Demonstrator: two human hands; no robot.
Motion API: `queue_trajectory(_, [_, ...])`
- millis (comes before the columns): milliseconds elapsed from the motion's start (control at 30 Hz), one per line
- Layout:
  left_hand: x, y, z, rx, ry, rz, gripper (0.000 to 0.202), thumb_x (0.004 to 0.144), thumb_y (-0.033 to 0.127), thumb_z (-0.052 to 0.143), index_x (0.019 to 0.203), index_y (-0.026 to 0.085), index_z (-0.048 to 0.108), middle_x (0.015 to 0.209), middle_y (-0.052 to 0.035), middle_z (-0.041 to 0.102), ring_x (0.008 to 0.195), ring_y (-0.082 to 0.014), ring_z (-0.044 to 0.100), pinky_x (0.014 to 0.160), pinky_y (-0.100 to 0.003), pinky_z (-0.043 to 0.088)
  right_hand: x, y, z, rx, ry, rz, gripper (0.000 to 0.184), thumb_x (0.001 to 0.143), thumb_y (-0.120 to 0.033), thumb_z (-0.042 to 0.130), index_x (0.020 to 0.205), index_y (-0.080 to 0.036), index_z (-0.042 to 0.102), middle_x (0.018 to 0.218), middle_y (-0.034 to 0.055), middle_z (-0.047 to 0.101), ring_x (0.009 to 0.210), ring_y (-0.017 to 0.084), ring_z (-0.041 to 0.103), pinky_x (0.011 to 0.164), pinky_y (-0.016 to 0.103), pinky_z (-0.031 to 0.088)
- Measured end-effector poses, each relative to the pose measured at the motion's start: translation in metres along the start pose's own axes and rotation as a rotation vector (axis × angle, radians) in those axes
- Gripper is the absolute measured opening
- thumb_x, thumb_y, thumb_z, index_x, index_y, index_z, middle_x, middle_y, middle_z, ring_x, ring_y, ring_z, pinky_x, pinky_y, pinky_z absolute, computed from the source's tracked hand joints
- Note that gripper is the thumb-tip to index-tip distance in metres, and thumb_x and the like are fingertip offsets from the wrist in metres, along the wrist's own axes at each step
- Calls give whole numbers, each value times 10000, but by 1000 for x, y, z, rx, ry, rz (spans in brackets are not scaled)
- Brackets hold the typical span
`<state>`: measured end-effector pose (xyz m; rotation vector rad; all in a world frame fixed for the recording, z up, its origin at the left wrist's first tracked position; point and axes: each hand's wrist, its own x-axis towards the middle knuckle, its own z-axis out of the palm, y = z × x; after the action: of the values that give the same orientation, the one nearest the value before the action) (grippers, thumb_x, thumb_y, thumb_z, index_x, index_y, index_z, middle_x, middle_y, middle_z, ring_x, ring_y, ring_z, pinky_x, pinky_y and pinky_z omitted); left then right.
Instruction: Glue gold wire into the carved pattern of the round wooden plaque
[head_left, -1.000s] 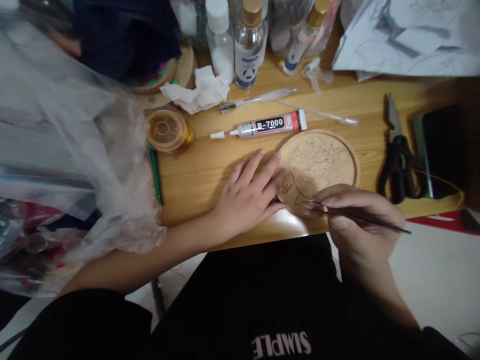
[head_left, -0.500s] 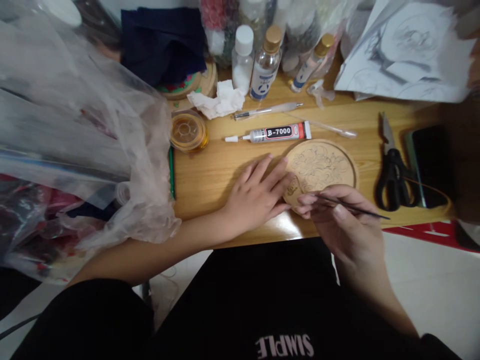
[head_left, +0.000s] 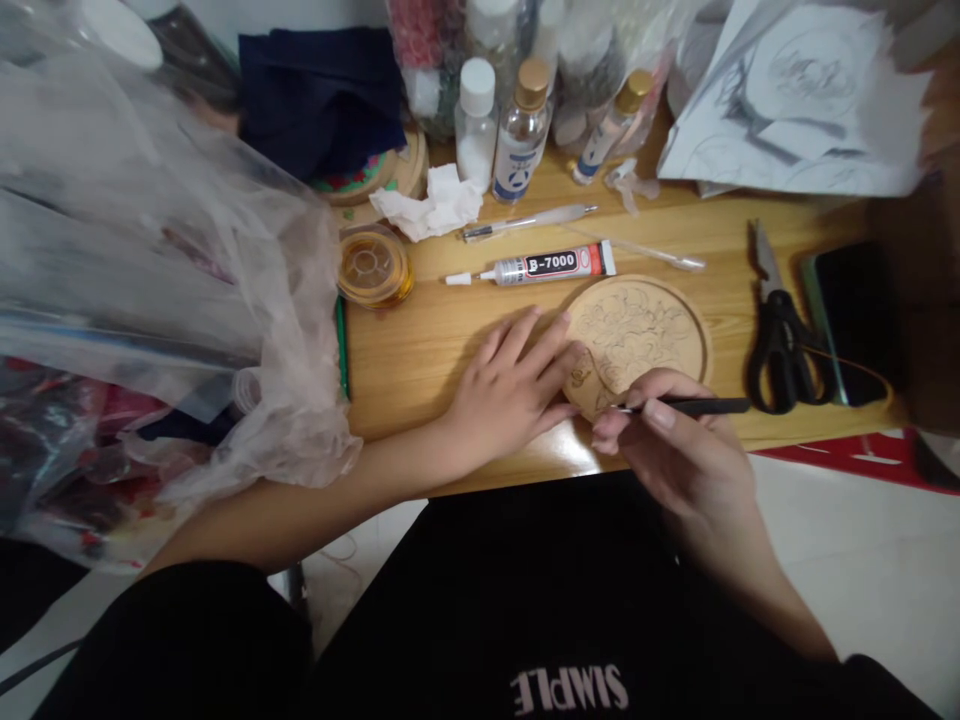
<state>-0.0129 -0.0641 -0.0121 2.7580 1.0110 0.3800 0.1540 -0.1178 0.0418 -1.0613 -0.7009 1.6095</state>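
A round wooden disc [head_left: 645, 325] with a pencilled flower pattern lies near the front edge of the wooden desk [head_left: 420, 340]. My left hand [head_left: 510, 385] lies flat on the desk with its fingers spread, the fingertips touching the disc's left rim. My right hand [head_left: 675, 450] is closed in a pinch on a thin black tool [head_left: 694, 405], whose tip rests at the disc's lower left part, close to my left fingertips.
Behind the disc lie a B-7000 glue tube [head_left: 544, 266], a white pen [head_left: 525, 221], a crumpled tissue [head_left: 431, 205] and several bottles [head_left: 517, 135]. A gold thread spool [head_left: 371, 266] sits left. Scissors [head_left: 780, 330], a phone [head_left: 855, 320] and sketch paper [head_left: 802, 100] lie right. Plastic bags [head_left: 150, 270] crowd the left.
The view has shifted, showing more of the desk's back. My right hand has drawn a little closer to me and the tool now lies more level. My left hand stays on the disc's rim.
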Motion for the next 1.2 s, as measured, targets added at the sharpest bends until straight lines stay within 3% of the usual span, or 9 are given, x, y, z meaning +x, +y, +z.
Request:
queue_trajectory(433, [-1, 0, 3, -2, 33, -4, 566, 970, 569, 392, 1386, 202, 502, 1503, -112, 454, 1404, -329, 366, 1107, -486, 339, 3, -4, 4, -44, -19, -11, 54, 803, -253, 753, 838, -292, 744, 640, -54, 716, 541, 87, 660, 534, 186, 556])
queue_trajectory(633, [0, 1, 0, 0, -40, -16, 575, 970, 557, 406, 1425, 211, 471, 1539, -93, 408, 1428, -330, 328, 1133, -481, 318, 4, -2, 6, -56, -7, -39, 66, 810, -268, 731, 753, -248, 705, 484, -63, 599, 408, 77, 531, 430, 203, 436])
queue_trajectory(867, [1, 2, -2, -9, -55, -18, 573, 961, 558, 430, 1413, 211, 485, 1535, -101, 412, 1427, -331, 329, 1128, -479, 322, 8, -2, 5, -16, -43, -15, 68, 829, -273, 691, 778, -247, 729, 415, -68, 550, 316, 65, 448, 365, 211, 336])
queue_trajectory(1200, [1, 1, -1, 7, -52, -14, 590, 965, 571, 404, 1425, 208, 477, 1538, -99, 409, 1420, -332, 338, 1123, -476, 328, 6, 1, 9, -12, 25, 25, 190, 815, -208, 708, 635, -223, 650, 450, -64, 591, 359, 60, 502, 373, 175, 402])
